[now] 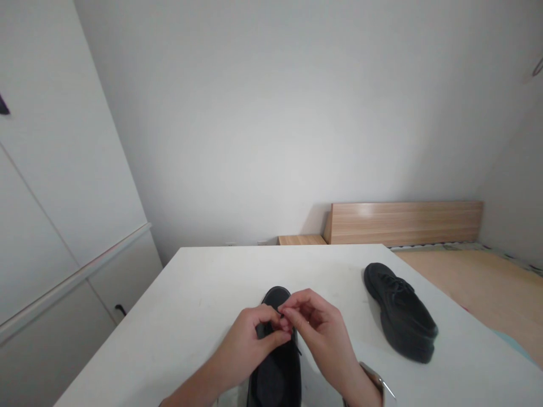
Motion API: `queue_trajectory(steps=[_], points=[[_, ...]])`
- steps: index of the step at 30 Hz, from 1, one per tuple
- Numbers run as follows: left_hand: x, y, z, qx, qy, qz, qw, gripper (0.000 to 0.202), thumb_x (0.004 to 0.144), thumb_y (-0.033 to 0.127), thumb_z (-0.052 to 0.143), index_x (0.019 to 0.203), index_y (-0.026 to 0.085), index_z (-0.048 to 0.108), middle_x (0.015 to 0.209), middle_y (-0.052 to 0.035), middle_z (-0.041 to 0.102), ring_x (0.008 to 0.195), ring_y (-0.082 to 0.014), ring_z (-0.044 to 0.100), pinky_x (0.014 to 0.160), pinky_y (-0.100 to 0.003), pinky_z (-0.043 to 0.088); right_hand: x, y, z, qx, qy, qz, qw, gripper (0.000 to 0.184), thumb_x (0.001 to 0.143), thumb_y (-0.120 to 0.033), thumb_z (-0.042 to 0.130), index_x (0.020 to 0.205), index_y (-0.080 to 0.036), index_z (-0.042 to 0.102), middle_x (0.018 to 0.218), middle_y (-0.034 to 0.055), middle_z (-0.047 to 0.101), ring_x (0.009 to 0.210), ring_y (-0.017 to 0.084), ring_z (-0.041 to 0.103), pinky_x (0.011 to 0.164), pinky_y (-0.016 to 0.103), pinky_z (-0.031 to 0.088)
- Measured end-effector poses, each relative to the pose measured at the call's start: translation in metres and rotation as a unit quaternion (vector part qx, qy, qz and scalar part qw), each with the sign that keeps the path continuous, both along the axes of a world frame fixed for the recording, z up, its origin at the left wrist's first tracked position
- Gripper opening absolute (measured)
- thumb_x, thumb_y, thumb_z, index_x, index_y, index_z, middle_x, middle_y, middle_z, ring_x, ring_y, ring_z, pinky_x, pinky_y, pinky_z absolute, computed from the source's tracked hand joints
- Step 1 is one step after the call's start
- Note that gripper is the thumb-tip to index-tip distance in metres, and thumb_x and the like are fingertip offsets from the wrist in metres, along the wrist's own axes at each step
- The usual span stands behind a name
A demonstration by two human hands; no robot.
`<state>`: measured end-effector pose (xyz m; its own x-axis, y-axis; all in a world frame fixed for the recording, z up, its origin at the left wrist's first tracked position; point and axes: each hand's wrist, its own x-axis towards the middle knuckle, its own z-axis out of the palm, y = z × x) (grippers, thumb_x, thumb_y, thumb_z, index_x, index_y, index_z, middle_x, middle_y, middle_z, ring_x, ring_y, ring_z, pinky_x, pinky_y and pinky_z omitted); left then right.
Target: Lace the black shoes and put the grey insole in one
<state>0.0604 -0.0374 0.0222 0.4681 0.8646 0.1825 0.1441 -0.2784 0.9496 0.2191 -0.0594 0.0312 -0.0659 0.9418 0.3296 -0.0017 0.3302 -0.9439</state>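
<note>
A black lace-up shoe (274, 379) lies on the white table in front of me, toe pointing away, its opening toward me. Above its lacing, my left hand (254, 336) and my right hand (316, 328) meet with fingertips pinched together. A short dark piece of shoelace (281, 315) shows between the fingertips; most of it is hidden by my fingers. One loose lace end pokes out beside the shoe under my right hand. A watch (373, 376) is on my right wrist.
A second black shoe (401, 311), its lace tied, rests on the right side of the white table (212, 294). Beyond the table's right edge is a bed (458, 277) with a wooden headboard (407, 221). A white cabinet (63, 226) stands at the left.
</note>
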Motion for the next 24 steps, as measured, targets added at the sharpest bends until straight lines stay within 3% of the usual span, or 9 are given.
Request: queue_trajectory(steps=[2, 5, 7, 10, 17, 24], points=[[-0.001, 0.001, -0.001, 0.002, 0.003, 0.017, 1.000, 0.018, 0.079, 0.032, 0.069, 0.070, 0.017, 0.068, 0.078, -0.0028, 0.071, 0.081, -0.0204, 0.062, 0.081, -0.029, 0.044, 0.003, -0.002, -0.001, 0.034, -0.048, -0.019, 0.998, 0.014, 0.088, -0.033, 0.065, 0.095, -0.021, 0.066, 0.083, 0.0024, 0.066, 0.077, 0.018, 0.061, 0.071, 0.030, 0.048], [-0.002, 0.002, 0.000, -0.005, 0.002, 0.023, 1.000, 0.021, 0.080, 0.036, 0.069, 0.072, 0.016, 0.070, 0.079, -0.0035, 0.072, 0.081, -0.0212, 0.063, 0.079, -0.029, 0.044, 0.012, -0.004, -0.007, 0.061, -0.140, -0.057, 0.987, 0.033, 0.082, -0.027, 0.073, 0.113, -0.024, 0.064, 0.095, 0.0026, 0.066, 0.083, 0.019, 0.057, 0.076, 0.032, 0.045], [-0.003, 0.002, 0.000, -0.010, 0.002, 0.016, 1.000, 0.017, 0.080, 0.033, 0.069, 0.075, 0.017, 0.072, 0.081, -0.0038, 0.073, 0.083, -0.0215, 0.064, 0.081, -0.030, 0.045, 0.019, -0.006, -0.011, 0.044, -0.203, -0.043, 0.977, 0.032, 0.078, -0.023, 0.078, 0.107, -0.025, 0.066, 0.093, 0.0019, 0.067, 0.082, 0.020, 0.057, 0.074, 0.033, 0.044], [-0.003, 0.001, 0.001, -0.006, 0.018, 0.014, 1.000, 0.014, 0.081, 0.030, 0.068, 0.077, 0.017, 0.072, 0.078, -0.0027, 0.071, 0.080, -0.0200, 0.063, 0.079, -0.029, 0.044, 0.026, -0.009, -0.014, 0.042, -0.282, -0.013, 0.958, 0.004, 0.086, -0.019, 0.070, 0.086, -0.023, 0.069, 0.081, 0.0013, 0.065, 0.079, 0.021, 0.057, 0.073, 0.035, 0.042], [-0.001, -0.002, 0.001, -0.019, -0.004, -0.018, 1.000, 0.016, 0.088, 0.031, 0.060, 0.082, 0.016, 0.063, 0.076, -0.0015, 0.068, 0.074, -0.0162, 0.060, 0.075, -0.027, 0.044, 0.024, -0.014, -0.014, 0.180, -0.377, -0.067, 0.906, 0.013, 0.091, -0.010, 0.055, 0.083, -0.021, 0.056, 0.084, 0.0023, 0.060, 0.081, 0.021, 0.052, 0.076, 0.037, 0.038], [-0.006, 0.002, -0.002, -0.066, 0.014, -0.001, 0.998, 0.012, 0.077, 0.027, 0.068, 0.076, 0.015, 0.066, 0.074, -0.0019, 0.065, 0.073, -0.0161, 0.057, 0.069, -0.027, 0.042, 0.029, -0.022, -0.013, 0.261, -0.390, -0.010, 0.883, 0.022, 0.085, 0.002, 0.053, 0.089, -0.020, 0.051, 0.084, 0.0007, 0.059, 0.080, 0.018, 0.051, 0.074, 0.033, 0.034]])
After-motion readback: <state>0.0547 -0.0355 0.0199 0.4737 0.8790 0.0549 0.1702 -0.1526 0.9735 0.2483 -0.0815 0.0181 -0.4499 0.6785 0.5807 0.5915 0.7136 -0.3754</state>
